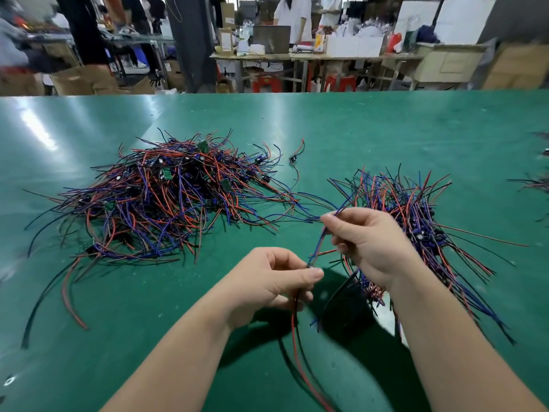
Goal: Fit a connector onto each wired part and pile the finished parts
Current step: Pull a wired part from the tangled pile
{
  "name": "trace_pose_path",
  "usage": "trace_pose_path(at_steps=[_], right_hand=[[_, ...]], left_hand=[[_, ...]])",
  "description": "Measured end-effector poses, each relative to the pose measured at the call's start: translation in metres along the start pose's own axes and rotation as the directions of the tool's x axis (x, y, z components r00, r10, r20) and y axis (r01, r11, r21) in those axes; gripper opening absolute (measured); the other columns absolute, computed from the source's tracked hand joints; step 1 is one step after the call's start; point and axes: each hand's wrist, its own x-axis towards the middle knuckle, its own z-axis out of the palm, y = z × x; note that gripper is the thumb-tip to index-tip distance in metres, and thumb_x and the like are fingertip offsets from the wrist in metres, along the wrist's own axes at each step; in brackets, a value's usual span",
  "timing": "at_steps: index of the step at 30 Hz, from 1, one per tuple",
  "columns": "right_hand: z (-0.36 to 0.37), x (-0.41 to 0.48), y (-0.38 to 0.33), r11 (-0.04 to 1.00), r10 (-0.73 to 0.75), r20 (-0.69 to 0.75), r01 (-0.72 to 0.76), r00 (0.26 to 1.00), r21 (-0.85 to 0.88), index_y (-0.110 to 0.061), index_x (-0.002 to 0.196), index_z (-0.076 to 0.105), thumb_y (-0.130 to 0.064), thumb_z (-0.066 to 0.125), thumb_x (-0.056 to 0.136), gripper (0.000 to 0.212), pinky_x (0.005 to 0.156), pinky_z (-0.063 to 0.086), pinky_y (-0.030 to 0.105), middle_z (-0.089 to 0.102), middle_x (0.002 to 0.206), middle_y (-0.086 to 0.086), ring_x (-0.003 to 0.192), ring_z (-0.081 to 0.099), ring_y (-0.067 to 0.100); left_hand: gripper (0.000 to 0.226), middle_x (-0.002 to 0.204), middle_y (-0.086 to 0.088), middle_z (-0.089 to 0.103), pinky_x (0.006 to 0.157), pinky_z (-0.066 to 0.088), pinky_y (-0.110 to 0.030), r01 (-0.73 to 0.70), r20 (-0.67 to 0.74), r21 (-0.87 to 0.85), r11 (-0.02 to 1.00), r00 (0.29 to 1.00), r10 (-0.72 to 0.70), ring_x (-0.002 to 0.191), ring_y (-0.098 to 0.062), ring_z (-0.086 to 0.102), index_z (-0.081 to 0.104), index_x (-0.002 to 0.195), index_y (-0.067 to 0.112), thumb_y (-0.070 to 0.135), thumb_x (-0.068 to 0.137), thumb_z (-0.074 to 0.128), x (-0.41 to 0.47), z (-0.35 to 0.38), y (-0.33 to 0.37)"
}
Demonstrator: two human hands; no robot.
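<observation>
L hand (276,281) pinches small dark wired part (310,265), R hand (365,242) its thin blue wire (319,243); hard tug may snag red-blue wire pile (416,209), 3 o'clock.

The table mat (386,129) is a smooth green sheet with a soft gloss. Light glares off its far left, and pale scuffs and specks mark the near part. The wired part (318,245), the left pile (166,197) and the right pile (416,209) have smooth plastic-sheathed leads with a dull sheen. Far back, the cardboard boxes (83,80) look matt, and the red plastic stools (267,84) shine.
</observation>
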Motion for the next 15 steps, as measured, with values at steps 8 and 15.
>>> trace_pose_path(at_steps=[8, 15], right_hand=[[-0.019, 0.005, -0.008, 0.992, -0.013, -0.21, 0.039, 0.978, 0.121, -0.009, 0.076, 0.066, -0.008, 0.069, 0.081, 0.006, 0.039, 0.043, 0.014, 0.064, 0.056, -0.001, 0.044, 0.058, 0.007], [-0.026, 0.011, -0.012, 0.959, 0.015, -0.388, 0.096, 0.922, 0.265, -0.011, 0.086, 0.063, -0.015, 0.049, 0.098, 0.018, 0.039, 0.043, 0.016, 0.061, 0.063, 0.005, 0.042, 0.059, 0.013]], left_hand=[[0.007, 0.07, 0.008, 0.065, 0.059, 0.053, -0.019, -0.001, 0.31, 0.106, 0.994, 0.95, -0.032, 0.061, -0.008, 0.063, 0.072, 0.088, 0.023, 0.021, 0.083, 0.068, -0.009, -0.002, 0.003], [0.014, 0.082, 0.0, 0.071, 0.077, 0.052, -0.027, -0.178, 0.441, -0.026, 0.984, 0.881, 0.171, 0.076, -0.018, 0.068, 0.071, 0.094, 0.022, 0.013, 0.084, 0.068, -0.011, -0.007, 0.002]])
